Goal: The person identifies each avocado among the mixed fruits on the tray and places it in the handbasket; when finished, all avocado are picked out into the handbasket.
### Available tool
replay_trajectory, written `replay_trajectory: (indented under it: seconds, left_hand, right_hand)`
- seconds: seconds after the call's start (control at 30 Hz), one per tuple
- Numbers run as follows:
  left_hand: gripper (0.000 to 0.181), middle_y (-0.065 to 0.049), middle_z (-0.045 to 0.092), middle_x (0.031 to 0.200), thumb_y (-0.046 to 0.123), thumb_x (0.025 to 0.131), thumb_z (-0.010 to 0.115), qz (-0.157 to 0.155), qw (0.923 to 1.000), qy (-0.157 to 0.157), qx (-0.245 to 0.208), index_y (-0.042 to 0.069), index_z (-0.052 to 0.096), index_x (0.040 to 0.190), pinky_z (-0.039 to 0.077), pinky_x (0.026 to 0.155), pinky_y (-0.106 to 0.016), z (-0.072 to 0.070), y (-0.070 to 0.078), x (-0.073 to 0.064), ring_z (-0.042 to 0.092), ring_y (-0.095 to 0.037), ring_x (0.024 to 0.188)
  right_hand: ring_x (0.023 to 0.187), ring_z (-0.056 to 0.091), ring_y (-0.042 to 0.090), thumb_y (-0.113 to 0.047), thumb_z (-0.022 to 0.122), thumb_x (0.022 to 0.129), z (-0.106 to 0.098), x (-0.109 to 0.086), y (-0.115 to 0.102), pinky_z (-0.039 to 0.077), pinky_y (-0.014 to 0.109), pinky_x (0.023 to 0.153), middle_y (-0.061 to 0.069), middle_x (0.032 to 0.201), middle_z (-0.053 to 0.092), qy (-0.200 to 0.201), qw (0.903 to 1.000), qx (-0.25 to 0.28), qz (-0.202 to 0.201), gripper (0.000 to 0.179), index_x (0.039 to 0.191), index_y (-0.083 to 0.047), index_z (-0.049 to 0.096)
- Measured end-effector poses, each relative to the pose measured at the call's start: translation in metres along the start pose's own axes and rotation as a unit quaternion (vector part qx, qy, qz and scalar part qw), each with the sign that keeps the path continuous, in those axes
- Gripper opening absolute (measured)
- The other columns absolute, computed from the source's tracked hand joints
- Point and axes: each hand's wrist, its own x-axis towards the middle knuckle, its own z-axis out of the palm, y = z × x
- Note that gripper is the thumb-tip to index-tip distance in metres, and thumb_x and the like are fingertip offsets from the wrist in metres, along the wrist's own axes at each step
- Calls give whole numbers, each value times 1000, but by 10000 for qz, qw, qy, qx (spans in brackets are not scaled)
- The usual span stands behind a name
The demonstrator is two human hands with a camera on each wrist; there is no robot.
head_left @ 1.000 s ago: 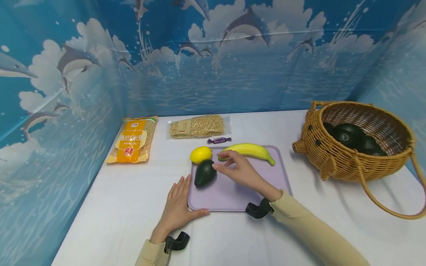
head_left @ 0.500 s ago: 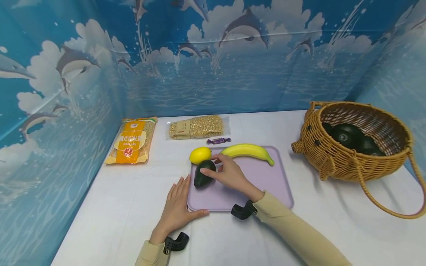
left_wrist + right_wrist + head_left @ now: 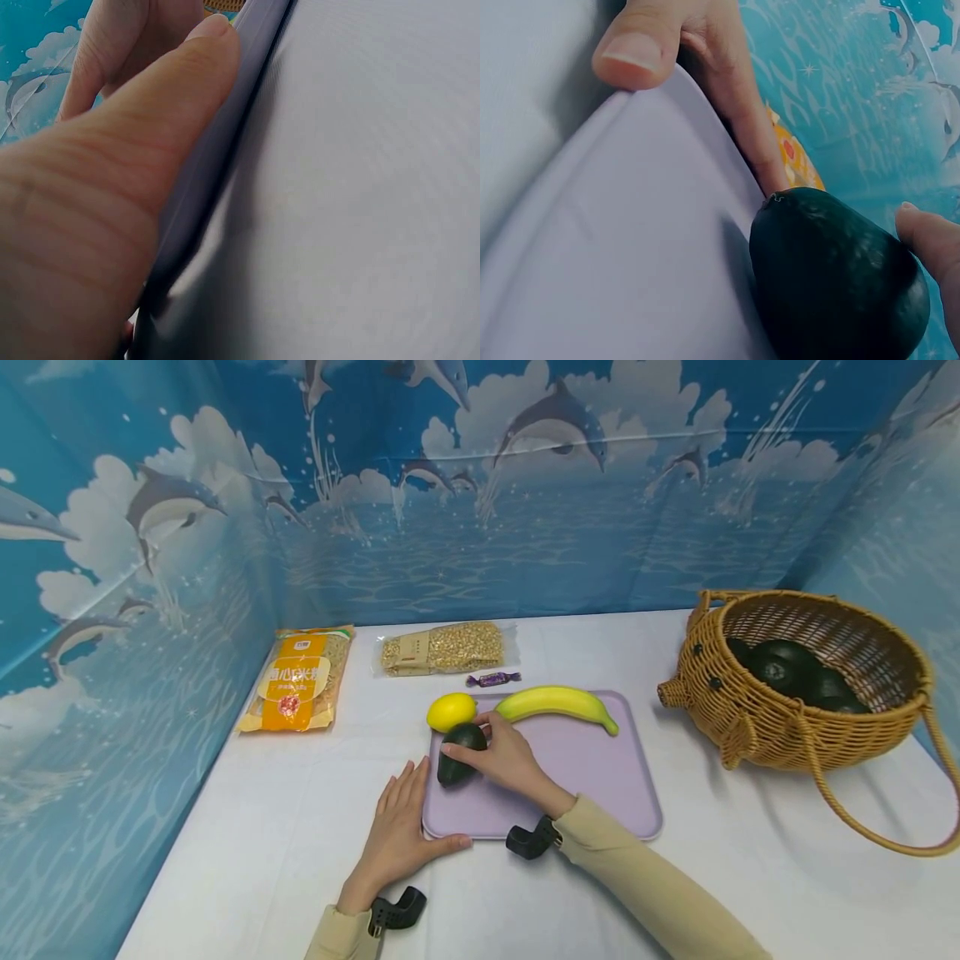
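A dark green avocado [image 3: 465, 738] lies at the left side of a lilac tray [image 3: 600, 789]. My right hand [image 3: 512, 762] holds it between the thumb and the fingers; in the right wrist view only a digit [image 3: 936, 244] shows against the avocado [image 3: 836, 277]. My left hand [image 3: 401, 822] rests at the tray's front left corner, its straight fingers along the left side and its thumb [image 3: 195, 82] at the front rim. Behind the avocado sits a yellow lemon [image 3: 452, 712], and a banana [image 3: 558, 702] lies along the tray's far side.
On the right stands a wicker basket [image 3: 750, 727] shaped like an animal, with several more avocados [image 3: 783, 667] inside. Past the tray lie a purple wrapped candy [image 3: 493, 679] and a clear bag of grains [image 3: 465, 646]. An orange food bag [image 3: 298, 681] is at the back left.
My right hand has moved left from beside the banana to the avocado and taken hold of it. The left hand has stayed at the tray's corner.
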Motion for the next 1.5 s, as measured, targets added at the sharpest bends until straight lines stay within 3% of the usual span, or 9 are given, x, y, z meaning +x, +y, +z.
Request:
replay_trajectory:
  seconds: [0.2,1.03,1.3,1.5]
  left_hand:
    - [121,-17,21,154,73,69,65,1,10000,-3,22,2,12,152,1,114,-42,0,0,0,9,-26,143]
    - [121,-17,21,154,73,69,65,46,10000,49,61,2,13,151,3,113,-45,1,-1,-1,10,-28,142]
    - [122,-17,19,154,75,68,64,-21,10000,21,32,3,12,152,3,113,-45,1,-1,-1,9,-27,143]
    - [122,-17,20,154,76,68,63,-45,10000,-6,33,3,12,152,3,113,-44,1,0,0,9,-26,143]
  right_hand:
    - [79,59,22,-57,72,75,2,0,0,49,35,67,16,103,61,-167,9997,-130,149,79,127,-2,47]
    - [88,54,22,-48,76,75,-11,-18,11,47,36,73,9,102,59,-356,9992,169,-26,72,125,-6,47]
    - [93,52,25,-46,78,73,-22,-24,11,49,33,66,11,109,55,-260,9992,306,-43,73,127,-7,48]
    - [93,51,25,-47,77,75,-38,-29,9,48,34,68,12,113,53,-223,9994,252,-56,71,127,-9,47]
